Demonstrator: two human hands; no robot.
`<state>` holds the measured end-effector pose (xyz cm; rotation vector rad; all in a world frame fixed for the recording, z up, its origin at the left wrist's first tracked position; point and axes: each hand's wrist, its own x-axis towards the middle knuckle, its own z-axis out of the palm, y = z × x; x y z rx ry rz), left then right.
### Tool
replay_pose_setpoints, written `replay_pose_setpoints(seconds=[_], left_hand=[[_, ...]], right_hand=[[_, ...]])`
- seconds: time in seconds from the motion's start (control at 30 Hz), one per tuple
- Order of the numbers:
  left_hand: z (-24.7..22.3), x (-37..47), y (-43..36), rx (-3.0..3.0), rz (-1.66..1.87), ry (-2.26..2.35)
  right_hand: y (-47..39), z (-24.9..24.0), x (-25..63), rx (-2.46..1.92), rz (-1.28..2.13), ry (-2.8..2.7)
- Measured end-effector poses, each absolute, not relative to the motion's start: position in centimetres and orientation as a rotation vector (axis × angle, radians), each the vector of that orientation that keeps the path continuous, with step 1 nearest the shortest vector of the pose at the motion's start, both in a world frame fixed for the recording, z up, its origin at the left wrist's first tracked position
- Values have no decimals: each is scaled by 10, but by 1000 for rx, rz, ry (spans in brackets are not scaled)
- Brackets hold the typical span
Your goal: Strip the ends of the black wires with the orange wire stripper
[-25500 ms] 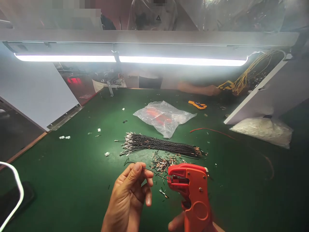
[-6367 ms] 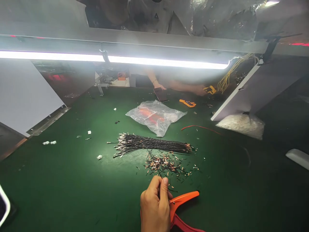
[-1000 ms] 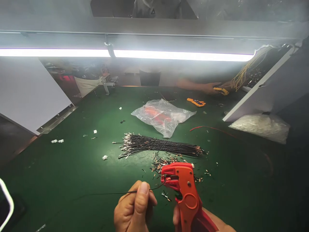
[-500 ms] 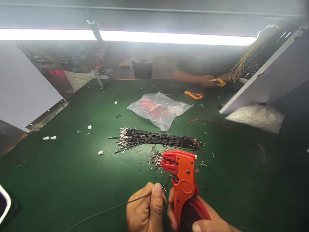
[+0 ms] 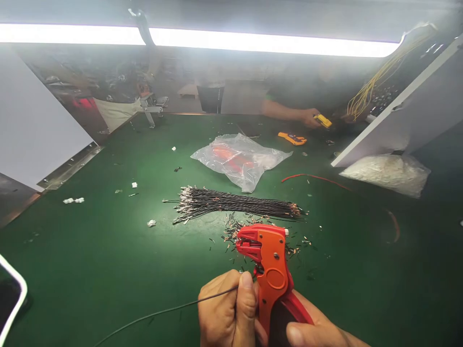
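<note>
In my head view, my left hand [image 5: 227, 311] pinches a black wire [image 5: 162, 309] between thumb and forefinger, its length trailing off to the lower left. My right hand [image 5: 320, 333] has its fingers wrapped round the stripper [image 5: 274, 258], jaws pointing left; whether my hands touch, I cannot tell. Beyond its head lie scraps [image 5: 230, 225], then the bundle [image 5: 238, 202] on the green table [image 5: 108, 260].

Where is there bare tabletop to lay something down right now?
Widest-looking bare stretch of green table: left of the left hand, between the white pieces and the dark wire. Another, dimmer, lies right of the right hand. Crowded: the strip between wire bundle and red-orange stripper, strewn with scraps.
</note>
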<state>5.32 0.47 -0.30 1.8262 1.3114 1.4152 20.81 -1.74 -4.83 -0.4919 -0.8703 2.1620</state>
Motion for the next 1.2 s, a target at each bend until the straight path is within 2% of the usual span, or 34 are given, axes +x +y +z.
replay_pose_setpoints(seconds=[0.47,0.83,1.2], left_hand=[[-12,56,4,2102,1473,1259],[-14,40,7,2555,1336,1346],[-20,40,7,2492,1320,1288]], right_hand=[[-18,-49,213,-610,2149,-947],[-15,-29,227,-716,2238,-891],[-34,-69,217,-712,2015,-682]])
